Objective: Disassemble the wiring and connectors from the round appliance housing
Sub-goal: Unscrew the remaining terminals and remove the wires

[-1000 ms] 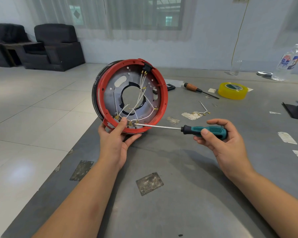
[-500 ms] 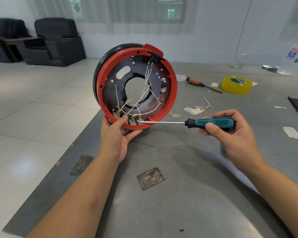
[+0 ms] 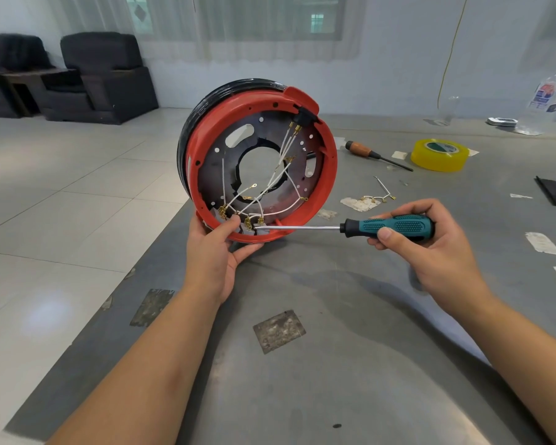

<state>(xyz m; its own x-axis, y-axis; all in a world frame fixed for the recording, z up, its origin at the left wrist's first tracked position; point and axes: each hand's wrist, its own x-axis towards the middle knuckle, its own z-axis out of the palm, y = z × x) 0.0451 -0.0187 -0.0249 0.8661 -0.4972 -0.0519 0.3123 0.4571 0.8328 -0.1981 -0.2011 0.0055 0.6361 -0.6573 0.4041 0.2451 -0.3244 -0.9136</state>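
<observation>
A round appliance housing (image 3: 260, 165), red-rimmed with a black outer band, stands on edge at the centre of the frame, its lower rim at the near-left corner of a grey table (image 3: 366, 348). The left hand (image 3: 214, 252) cups that lower rim from below, thumb curled over the lip, so its grip is clamped on the housing. The right hand (image 3: 430, 245), at centre right, has its grip wrapped around the teal handle of a screwdriver (image 3: 350, 227), whose shaft lies level and whose tip meets the brass connectors (image 3: 247, 221) at the bottom inside.

Thin white wires (image 3: 283, 175) fan across the dark inner plate. They look soft and easily torn; the small terminals would likely bend. The housing seems rigid and light enough for one hand, best held by its rim, away from the wiring.

In the upper right lie a roll of yellow tape (image 3: 438, 154) and a wooden-handled screwdriver (image 3: 374, 154).
</observation>
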